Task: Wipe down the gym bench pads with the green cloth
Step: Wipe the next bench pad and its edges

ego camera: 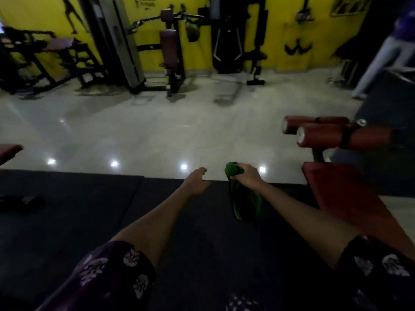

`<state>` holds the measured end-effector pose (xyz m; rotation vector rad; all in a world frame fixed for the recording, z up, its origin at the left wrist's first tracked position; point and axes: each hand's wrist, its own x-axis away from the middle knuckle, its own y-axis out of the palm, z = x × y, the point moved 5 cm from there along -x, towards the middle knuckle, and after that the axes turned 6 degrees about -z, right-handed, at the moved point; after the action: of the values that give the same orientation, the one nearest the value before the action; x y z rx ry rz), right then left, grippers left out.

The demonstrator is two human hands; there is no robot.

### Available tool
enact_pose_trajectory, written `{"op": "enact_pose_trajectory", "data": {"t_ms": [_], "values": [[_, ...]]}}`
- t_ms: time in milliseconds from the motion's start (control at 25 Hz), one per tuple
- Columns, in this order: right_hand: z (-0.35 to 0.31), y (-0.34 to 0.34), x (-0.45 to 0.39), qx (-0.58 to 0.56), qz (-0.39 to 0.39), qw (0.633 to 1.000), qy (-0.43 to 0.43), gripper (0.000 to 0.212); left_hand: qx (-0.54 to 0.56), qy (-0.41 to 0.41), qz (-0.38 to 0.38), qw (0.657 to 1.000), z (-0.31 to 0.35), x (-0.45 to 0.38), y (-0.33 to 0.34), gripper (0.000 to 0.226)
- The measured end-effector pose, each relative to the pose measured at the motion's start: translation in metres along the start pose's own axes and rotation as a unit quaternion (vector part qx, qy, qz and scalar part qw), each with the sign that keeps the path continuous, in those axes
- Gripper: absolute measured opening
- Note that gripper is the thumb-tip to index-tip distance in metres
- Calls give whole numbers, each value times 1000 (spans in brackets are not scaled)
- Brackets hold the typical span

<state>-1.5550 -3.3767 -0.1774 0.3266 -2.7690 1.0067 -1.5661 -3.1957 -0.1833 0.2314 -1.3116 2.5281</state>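
Note:
My right hand (248, 176) is closed around the green cloth (244, 203), which hangs down limp below the fist over the dark floor mat. My left hand (197, 181) is stretched out beside it, holding nothing, fingers loosely apart. A red gym bench pad (345, 198) slopes along the right side, just right of my right forearm. Its red roller pads (325, 133) stick out above and behind it. Neither hand touches the bench.
A dark rubber mat (89, 209) covers the near floor, with glossy pale tiles (157, 131) beyond. Black gym machines (170, 52) line the yellow back wall. A person's legs (379, 63) stand at far right. Another red pad edge (10, 151) shows at left.

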Motion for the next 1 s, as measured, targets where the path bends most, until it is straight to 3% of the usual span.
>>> {"op": "enact_pose_trajectory", "data": {"t_ms": [280, 520, 600, 680, 1000], "values": [[66, -67, -38, -26, 116, 986, 118, 45, -44, 159, -134, 977, 63, -128, 38, 54], [139, -157, -77, -78, 212, 949, 219, 42, -94, 251, -252, 930, 149, -248, 86, 60], [159, -177, -91, -103, 254, 926, 258, 50, -111, 268, -286, 913, 177, -282, 93, 60], [173, -200, -109, -132, 289, 903, 289, 59, -126, 292, -300, 899, 211, -319, 98, 61], [219, -274, -163, -151, 380, 830, 378, 60, -142, 389, -344, 843, 308, -437, 124, 48]]}}
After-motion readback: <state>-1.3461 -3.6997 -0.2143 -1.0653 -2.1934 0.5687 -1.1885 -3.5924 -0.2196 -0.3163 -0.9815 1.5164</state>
